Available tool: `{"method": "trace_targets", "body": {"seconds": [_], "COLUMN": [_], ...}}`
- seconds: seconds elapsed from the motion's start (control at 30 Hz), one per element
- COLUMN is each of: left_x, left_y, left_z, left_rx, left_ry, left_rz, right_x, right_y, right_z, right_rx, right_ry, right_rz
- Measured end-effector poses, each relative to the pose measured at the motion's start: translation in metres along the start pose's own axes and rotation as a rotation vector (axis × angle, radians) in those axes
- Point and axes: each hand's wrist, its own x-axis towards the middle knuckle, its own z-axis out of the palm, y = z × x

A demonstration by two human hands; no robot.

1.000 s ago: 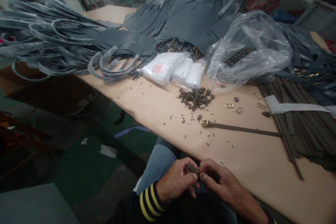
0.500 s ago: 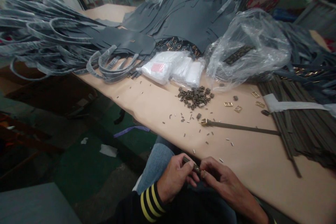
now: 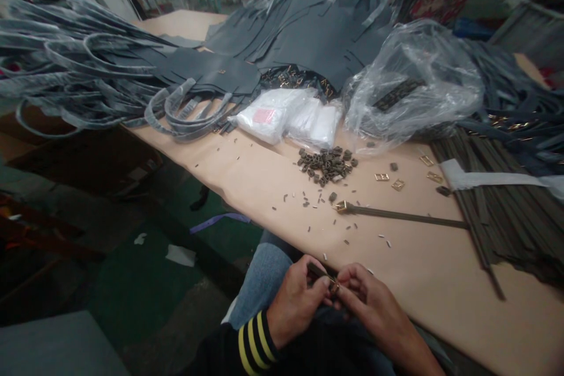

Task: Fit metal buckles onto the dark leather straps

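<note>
In front of my lap, my left hand (image 3: 296,301) pinches a short dark olive strap (image 3: 315,270) between thumb and fingers. A gold buckle (image 3: 333,286) sits at the strap's end, where my right hand (image 3: 372,302) closes its fingertips on it. The fingers partly hide the buckle. Beyond the hands, a finished-looking olive strap (image 3: 405,216) with a gold buckle lies on the table. A heap of small olive loops (image 3: 326,165) is farther back, with several loose gold buckles (image 3: 398,184) to its right.
Small metal pieces (image 3: 385,241) are scattered over the brown-papered table (image 3: 440,282). A bundle of olive straps (image 3: 511,211) lies right, near a clear plastic bag (image 3: 423,82). White packets (image 3: 277,111), grey panels (image 3: 308,35) and wrapped handles (image 3: 106,70) cover the back and left.
My right fingertips have shifted slightly left and up onto the buckle, which shows more clearly between the hands. The strap's outer end tilts a little differently. Things on the table have stayed put.
</note>
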Motion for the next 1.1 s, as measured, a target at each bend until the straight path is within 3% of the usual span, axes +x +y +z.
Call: {"method": "trace_targets", "body": {"seconds": [0.2,0.37,0.5,0.6,0.73,0.83,1.1], "left_x": [-0.004,-0.009,-0.013,-0.014,-0.009,-0.005,-0.002], "left_y": [0.006,0.013,0.020,0.026,0.024,0.017,0.014], "left_z": [0.002,0.002,0.000,-0.005,-0.013,-0.015,-0.017], "left_rx": [0.112,0.451,0.580,0.466,0.040,-0.240,-0.344], "left_ry": [-0.025,-0.004,-0.086,-0.164,-0.323,-0.371,-0.379], "left_rz": [0.000,0.248,0.301,0.266,0.033,-0.091,-0.217], "right_x": [0.002,0.003,0.004,0.005,0.002,-0.002,-0.008], "right_y": [0.000,0.006,0.008,0.007,0.005,0.007,0.021], "right_z": [-0.006,-0.008,-0.007,-0.011,-0.016,-0.016,-0.007], "right_rx": [0.022,0.023,0.034,0.021,0.076,0.180,0.376], "right_ry": [-0.068,-0.061,-0.055,-0.041,-0.086,-0.128,-0.140], "right_rz": [0.124,0.062,0.045,0.028,0.074,0.095,0.170]}}
